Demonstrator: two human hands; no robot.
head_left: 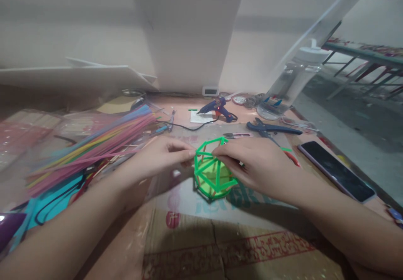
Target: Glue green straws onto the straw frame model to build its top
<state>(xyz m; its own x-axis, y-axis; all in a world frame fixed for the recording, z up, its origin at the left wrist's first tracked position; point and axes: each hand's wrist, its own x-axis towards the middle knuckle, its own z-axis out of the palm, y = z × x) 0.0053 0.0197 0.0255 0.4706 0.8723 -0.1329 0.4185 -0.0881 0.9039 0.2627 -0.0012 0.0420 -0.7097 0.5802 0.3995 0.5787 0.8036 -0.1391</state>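
Observation:
A small basket-like frame [217,178] of bright green strips stands on the cardboard in the middle, with triangular openings round its side and a yellow-green base inside. My left hand [160,156] comes in from the left, its thumb and fingertips pinched on the upper left rim of the frame. From the other side, my right hand [252,156] has its thumb and forefinger closed at the top strip, near the rim's front right. Its fingers hide part of the frame's right side. Whether a loose strip is between the fingertips cannot be made out.
A blue glue gun [217,108] with a red light rests behind the frame, near thread snips [237,135] and dark-handled cutters [272,128]. Coloured strips [103,139] lie in a bundle at left. A phone [336,171] and a clear bottle [291,87] are at right.

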